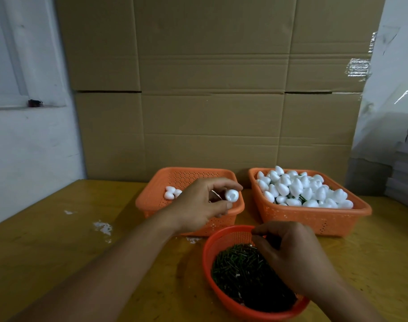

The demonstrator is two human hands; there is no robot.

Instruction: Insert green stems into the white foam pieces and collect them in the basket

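Observation:
My left hand (pixel 201 204) pinches a white foam piece (pixel 231 195) between thumb and fingertips above the left orange basket (pixel 149 198), which holds a few loose foam pieces (pixel 170 192). My right hand (pixel 289 254) reaches into the round orange bowl (pixel 208 249) full of short green stems (pixel 240 268), its fingers curled down at the pile; whether it grips a stem is hidden. The right orange basket (pixel 314 219) is heaped with white foam pieces (pixel 300 189), some green showing between them.
Everything stands on a yellowish wooden table (pixel 58 240) with white foam crumbs (pixel 103 227) at the left. A wall of cardboard boxes (pixel 210 89) rises behind the baskets. Grey stacked sheets (pixel 405 170) sit at the far right.

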